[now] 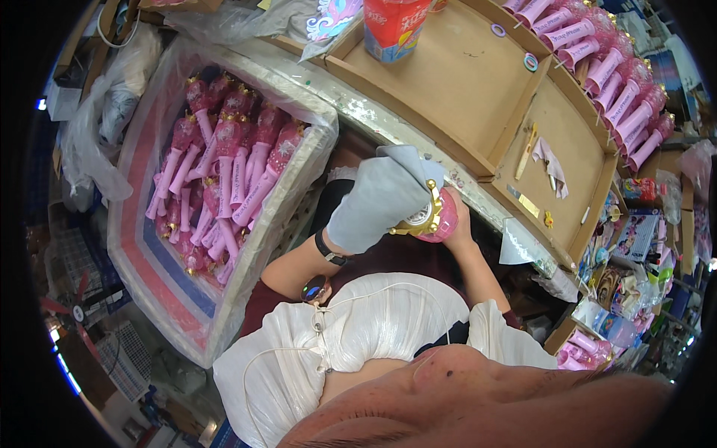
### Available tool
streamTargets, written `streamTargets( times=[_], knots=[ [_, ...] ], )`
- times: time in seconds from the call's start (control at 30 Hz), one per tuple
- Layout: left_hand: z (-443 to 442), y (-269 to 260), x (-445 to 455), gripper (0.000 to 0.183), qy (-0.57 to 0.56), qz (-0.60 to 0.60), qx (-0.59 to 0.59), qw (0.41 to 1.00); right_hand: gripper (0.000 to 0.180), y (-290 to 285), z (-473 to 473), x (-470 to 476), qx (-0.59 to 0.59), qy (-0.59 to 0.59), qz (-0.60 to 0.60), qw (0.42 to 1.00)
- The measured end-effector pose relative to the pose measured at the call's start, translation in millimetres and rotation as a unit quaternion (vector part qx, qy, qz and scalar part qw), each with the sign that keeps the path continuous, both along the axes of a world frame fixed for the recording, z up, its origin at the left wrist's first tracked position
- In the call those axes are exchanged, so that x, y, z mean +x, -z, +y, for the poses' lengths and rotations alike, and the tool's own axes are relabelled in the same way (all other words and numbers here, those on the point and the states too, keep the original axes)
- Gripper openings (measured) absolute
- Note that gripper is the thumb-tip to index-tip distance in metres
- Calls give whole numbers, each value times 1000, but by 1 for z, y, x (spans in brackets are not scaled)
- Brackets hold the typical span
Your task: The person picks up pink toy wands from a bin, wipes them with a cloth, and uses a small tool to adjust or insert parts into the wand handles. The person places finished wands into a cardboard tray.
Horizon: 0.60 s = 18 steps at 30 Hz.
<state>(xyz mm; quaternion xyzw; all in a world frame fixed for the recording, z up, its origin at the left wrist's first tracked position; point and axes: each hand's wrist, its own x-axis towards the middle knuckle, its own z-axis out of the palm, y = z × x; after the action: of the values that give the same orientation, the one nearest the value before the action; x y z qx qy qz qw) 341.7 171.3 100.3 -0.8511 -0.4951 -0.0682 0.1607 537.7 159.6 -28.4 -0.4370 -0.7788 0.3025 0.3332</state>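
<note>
My right hand [460,223] grips a pink glittery wand head [446,217] trimmed with a gold crown [432,215]. A white round part shows inside the crown. My left hand is wrapped in a grey cloth [376,196] down to the wrist, which hides its fingers. The cloth is bunched around that hand and lies against the crown. Any handle of this wand is hidden from view. To my left, a plastic-lined bin [224,302] holds many pink wands [229,162] heaped on each other.
Ahead stand shallow cardboard trays [442,84]. One carries a red tub [392,28]; another a yellow-handled cutter [525,151], a rag [549,159] and a tiny yellow piece [548,219]. Rows of pink wands [633,101] lie beyond. A fan [78,311] stands low at left.
</note>
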Motion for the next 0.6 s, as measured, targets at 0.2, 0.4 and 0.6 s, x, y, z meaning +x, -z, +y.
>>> streamTargets(
  times=[0.2, 0.4, 0.6],
  knots=[
    [6, 20, -8, 32, 133, -249, -78, 956, 31, -3, -5, 1, 15, 26, -10, 1000],
    [-20, 20, -13, 51, 58, -885, -441, 136, 32, -3, -6, 1, 75, 23, -25, 997],
    [-21, 39, -19, 23, -34, -825, -374, 423, 32, -5, -6, -4, 97, 49, -52, 993]
  ],
)
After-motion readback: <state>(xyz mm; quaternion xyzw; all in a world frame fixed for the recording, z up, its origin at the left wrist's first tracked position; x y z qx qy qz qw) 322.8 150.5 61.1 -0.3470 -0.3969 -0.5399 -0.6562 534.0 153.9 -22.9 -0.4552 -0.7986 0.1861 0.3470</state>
